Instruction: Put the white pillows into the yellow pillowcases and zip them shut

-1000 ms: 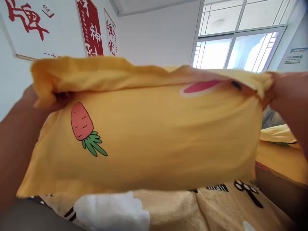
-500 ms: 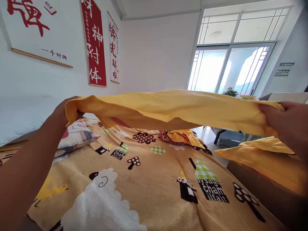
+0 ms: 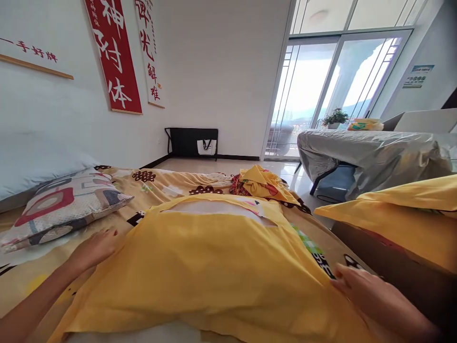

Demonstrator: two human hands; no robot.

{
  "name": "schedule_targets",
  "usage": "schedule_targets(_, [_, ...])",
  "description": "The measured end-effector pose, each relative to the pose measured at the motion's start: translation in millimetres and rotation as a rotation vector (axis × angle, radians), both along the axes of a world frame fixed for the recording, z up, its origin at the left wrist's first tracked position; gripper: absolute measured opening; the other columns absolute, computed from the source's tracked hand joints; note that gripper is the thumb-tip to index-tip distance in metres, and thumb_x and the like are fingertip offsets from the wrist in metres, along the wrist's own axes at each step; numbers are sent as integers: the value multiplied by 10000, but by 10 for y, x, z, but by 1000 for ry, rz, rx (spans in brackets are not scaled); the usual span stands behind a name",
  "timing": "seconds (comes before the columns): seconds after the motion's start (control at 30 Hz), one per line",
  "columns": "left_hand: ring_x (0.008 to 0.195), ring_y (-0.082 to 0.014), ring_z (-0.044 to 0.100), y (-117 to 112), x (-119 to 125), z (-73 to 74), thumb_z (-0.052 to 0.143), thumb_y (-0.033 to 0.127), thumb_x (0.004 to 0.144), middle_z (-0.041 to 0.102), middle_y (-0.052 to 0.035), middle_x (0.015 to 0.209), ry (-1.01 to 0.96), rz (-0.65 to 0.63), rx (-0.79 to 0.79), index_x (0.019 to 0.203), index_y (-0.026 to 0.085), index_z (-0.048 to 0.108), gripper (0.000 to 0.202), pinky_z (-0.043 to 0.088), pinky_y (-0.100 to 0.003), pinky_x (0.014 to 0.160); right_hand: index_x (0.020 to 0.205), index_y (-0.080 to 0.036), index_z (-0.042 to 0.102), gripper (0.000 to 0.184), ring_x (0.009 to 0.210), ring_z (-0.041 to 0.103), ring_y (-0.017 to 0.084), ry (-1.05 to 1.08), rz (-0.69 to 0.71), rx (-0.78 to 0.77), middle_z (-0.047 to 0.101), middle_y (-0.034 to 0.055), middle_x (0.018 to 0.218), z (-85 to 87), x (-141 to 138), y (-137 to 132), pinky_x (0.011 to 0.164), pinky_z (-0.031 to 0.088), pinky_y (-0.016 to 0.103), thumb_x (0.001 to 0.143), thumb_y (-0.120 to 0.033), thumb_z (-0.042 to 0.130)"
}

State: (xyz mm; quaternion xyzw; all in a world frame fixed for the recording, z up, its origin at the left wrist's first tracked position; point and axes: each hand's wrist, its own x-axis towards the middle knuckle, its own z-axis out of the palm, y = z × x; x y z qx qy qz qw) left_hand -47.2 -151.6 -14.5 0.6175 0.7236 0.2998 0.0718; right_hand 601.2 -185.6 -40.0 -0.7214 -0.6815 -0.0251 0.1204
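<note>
Spread over the bed in front of me lies a yellow cloth (image 3: 200,257), with a wide slit near its far end showing a pale inside and a bit of print. My left hand (image 3: 98,245) rests by its left edge, fingers loosely stretched. At the right edge, my right hand (image 3: 374,290) has its fingers curled and pinched on the cloth's border. Beneath is a tan blanket (image 3: 171,176) with printed mushrooms and houses. Farther off, a crumpled yellow cloth (image 3: 264,183) with a red plaid part lies on the blanket.
A patterned pillow (image 3: 67,205) lies at the left by the wall. More yellow fabric (image 3: 400,214) sits atop a brown box-like thing (image 3: 378,247) at the right. Beyond stands a table under plastic sheeting (image 3: 357,143). A black folded frame (image 3: 189,141) leans at the far wall.
The yellow cloth, stretched in the air between both hands before, has come down flat onto the bed. Both hands have lowered with it, and my view tilts further down.
</note>
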Motion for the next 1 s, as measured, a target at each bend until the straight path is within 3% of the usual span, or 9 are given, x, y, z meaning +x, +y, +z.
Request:
schedule_targets(0.03, [772,-264,636,65,195,116,621,115,554,690,-34,783,59,-79,105,715,215,633,190,499,-302,678,676,-273,631,283,700,665,279,13,70,-1,700,68,770,167,-145,87,612,514,408,756,-484,460])
schedule_targets(0.1, [1043,-308,591,199,641,326,574,169,651,685,-104,1041,41,-301,160,883,200,664,251,417,-380,970,998,-266,645,380,932,655,275,82,261,84,684,80,1075,487,-527,290,799,511,423,860,-505,384])
schedule_targets(0.2, [1200,-276,515,414,1220,464,528,233,747,638,-80,1223,-13,-552,125,1034,224,674,322,304,-349,1091,1236,-267,558,465,1157,559,262,156,499,135,607,74,1265,711,-1106,618,978,429,425,907,-529,359])
schedule_targets(0.33, [1114,-220,571,711,1531,314,348,308,883,664,-59,1175,170,-559,-45,1093,212,657,386,392,-307,996,1064,-220,661,502,1042,611,241,195,547,24,678,84,1125,463,-1463,939,916,450,386,955,-497,258])
schedule_targets(0.47, [933,-216,647,873,1486,69,302,340,899,723,-80,993,307,-484,-202,876,188,706,432,463,-295,835,925,-207,705,569,958,627,239,80,470,-10,709,90,991,124,-1364,1029,880,439,367,964,-516,230])
schedule_targets(0.57, [938,-254,653,903,1383,82,307,337,886,722,-132,989,405,-386,-248,834,156,706,441,469,-330,803,831,-183,724,636,877,642,248,-116,402,-9,717,122,865,154,-1236,1035,863,424,378,965,-535,212])
schedule_targets(0.67, [940,-284,652,914,1304,427,325,321,863,712,-176,997,510,-293,-236,813,137,706,426,467,-357,791,732,-157,729,690,787,651,249,-342,399,14,710,149,762,543,-1194,1058,867,401,395,963,-546,209])
schedule_targets(0.9, [1014,-358,609,774,1250,1917,159,425,907,676,-215,1031,671,-59,43,988,110,675,610,435,-446,835,804,-119,717,610,689,643,225,-594,260,416,704,131,693,2114,-1144,1032,844,342,402,985,-462,248])
schedule_targets(1.0, [917,-338,641,639,1224,2090,133,427,916,695,-190,932,756,50,193,977,113,680,633,446,-417,779,800,-119,709,596,676,634,219,-586,209,535,708,131,713,2215,-1130,984,834,329,402,992,-419,232])
